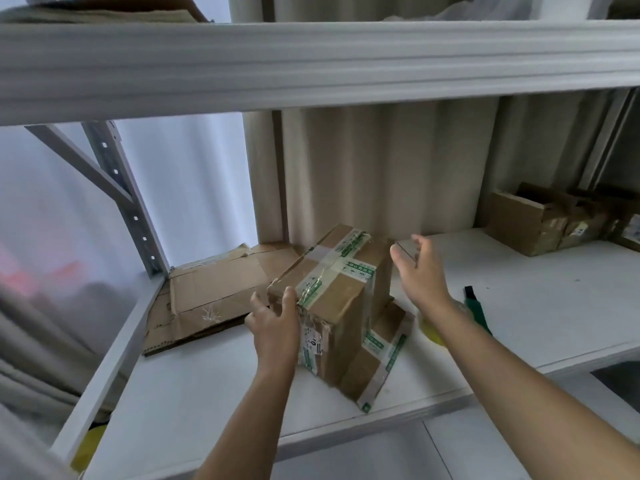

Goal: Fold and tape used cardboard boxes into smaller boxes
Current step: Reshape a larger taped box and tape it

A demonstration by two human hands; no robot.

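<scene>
A brown cardboard box (341, 282) with green-printed tape stands on the white shelf (207, 382), one loose flap (377, 355) hanging down at its front right. My left hand (275, 323) grips the box's near left corner, thumb and fingers curled round the edge. To the right of the box hovers my right hand (417, 271), fingers spread and relaxed, holding nothing and not touching the box. Flattened cardboard sheets (211, 292) lie on the shelf to the left, behind the box.
A green-handled tool (477, 308) and a yellow object (431, 329) lie on the shelf under my right forearm. More small cardboard boxes (540, 223) sit at the back right. A white shelf beam (311, 60) runs overhead, a metal upright (121, 192) at the left.
</scene>
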